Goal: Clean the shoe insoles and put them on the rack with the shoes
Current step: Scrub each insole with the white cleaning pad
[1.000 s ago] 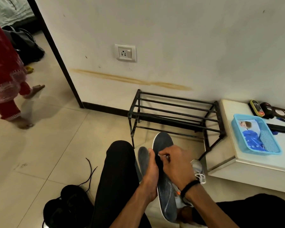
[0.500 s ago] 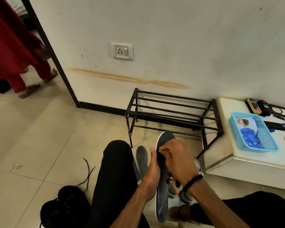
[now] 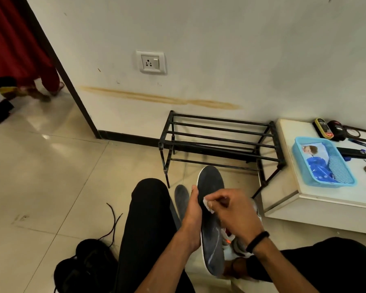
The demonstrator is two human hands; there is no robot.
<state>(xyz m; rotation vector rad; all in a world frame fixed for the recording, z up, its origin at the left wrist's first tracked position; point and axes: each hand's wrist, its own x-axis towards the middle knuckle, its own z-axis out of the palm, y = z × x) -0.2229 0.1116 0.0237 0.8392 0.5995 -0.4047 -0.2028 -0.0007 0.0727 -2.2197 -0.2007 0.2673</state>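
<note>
My left hand [image 3: 192, 216] grips the left edge of a dark grey insole [image 3: 210, 235], holding it lengthwise with its flat face up. My right hand [image 3: 234, 212] pinches a small white wipe [image 3: 207, 205] against the insole's upper half. A second dark insole [image 3: 181, 200] lies on the floor just left of my left hand. Under the held insole sit grey-white shoes with orange marks [image 3: 234, 244], partly hidden. The black metal shoe rack [image 3: 218, 140] stands bare against the wall ahead.
A black shoe with loose laces [image 3: 87, 265] lies on the floor at lower left. A low white table [image 3: 304, 199] at right carries a blue basket [image 3: 323, 161] and small items. A person in red [image 3: 23, 49] stands in the doorway at upper left.
The held insole has turned from edge-on to flat face up. My right hand now shows the white wipe on it. The person in red moved further into the doorway.
</note>
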